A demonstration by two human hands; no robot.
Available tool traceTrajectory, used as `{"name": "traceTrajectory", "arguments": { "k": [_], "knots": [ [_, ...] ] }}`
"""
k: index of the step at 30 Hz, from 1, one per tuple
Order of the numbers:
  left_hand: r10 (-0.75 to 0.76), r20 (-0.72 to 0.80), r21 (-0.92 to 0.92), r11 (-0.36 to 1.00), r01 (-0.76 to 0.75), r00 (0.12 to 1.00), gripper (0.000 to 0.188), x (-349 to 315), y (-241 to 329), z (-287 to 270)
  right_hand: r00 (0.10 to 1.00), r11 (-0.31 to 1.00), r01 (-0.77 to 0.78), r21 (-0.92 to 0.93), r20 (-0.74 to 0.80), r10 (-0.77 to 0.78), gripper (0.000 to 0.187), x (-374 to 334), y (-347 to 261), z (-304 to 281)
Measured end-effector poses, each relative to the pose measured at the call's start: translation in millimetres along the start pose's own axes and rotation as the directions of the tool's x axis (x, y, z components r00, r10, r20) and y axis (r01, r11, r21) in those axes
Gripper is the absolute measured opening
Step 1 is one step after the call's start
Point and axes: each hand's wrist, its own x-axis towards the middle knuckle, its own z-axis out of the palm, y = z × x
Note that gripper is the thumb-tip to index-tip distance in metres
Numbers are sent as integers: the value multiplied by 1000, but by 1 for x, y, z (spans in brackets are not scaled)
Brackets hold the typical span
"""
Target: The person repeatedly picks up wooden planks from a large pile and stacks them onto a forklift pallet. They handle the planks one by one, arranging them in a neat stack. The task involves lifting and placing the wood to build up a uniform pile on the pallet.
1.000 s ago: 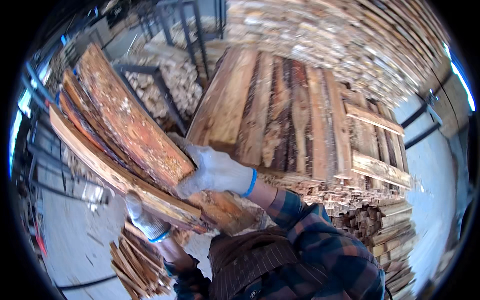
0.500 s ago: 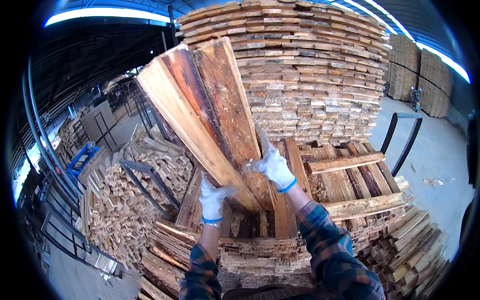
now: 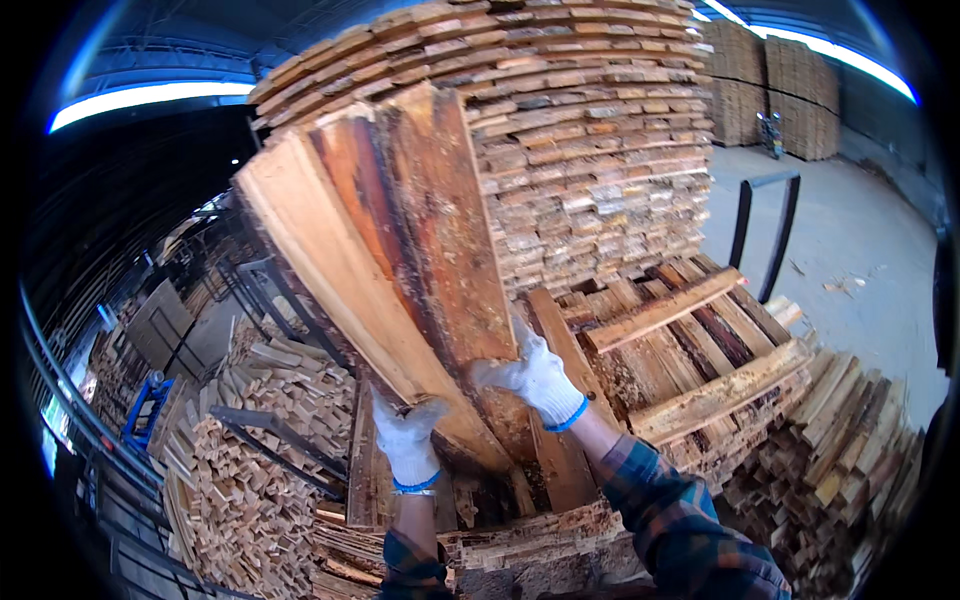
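Fanned-out rough wooden boards (image 3: 445,210) stand steeply tilted in front of me, one pale, the others reddish brown with bark stains. My left hand (image 3: 408,440), in a white knit glove with a blue cuff, is closed around the pale board's left edge low down. Gloved the same way, my right hand (image 3: 540,380) grips the right edge of the darkest board, its thumb across the face. The boards' lower ends rest near or on the wood pile beneath; the exact contact is hard to make out. The fingers behind the boards are hidden.
A tall stack of planks (image 3: 600,150) rises behind the boards. To the right, crosswise slats (image 3: 665,312) lie over a lower board pile. Loose offcuts (image 3: 260,460) heap at the left beside a dark metal frame (image 3: 275,440); another black frame (image 3: 770,182) stands at right.
The view has swung, and the background has shifted. Both hands still hold the boards, which now appear slightly farther left and more spread in the picture.
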Motion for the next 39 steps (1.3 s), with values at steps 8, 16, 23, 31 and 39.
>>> {"name": "traceTrajectory", "arguments": {
  "k": [8, 16, 23, 31, 39],
  "knots": [
    [-282, 247, -689, 622, 373, 927, 70, 6, 64, -18, 978, 964, -209, -163, -23, 208, 106, -12, -18, -6],
    [-262, 476, -634, 559, 534, 839, 68, -8, 214, 2, 922, 905, -387, 178, 44, 386, 85, -25, -51, -132],
    [-373, 743, -450, 335, 828, 555, 61, -95, 253, 152, 862, 850, -503, -158, -18, 507, 34, -47, 19, -347],
    [-190, 644, 254, 967, 27, 741, 115, -136, 266, 217, 687, 633, -726, -269, -237, 687, 50, -102, 82, -478],
    [-441, 801, -187, 459, 869, 406, 85, -131, 222, 194, 624, 646, -762, 53, -210, 753, 52, -105, 69, -491]
  ]
}}
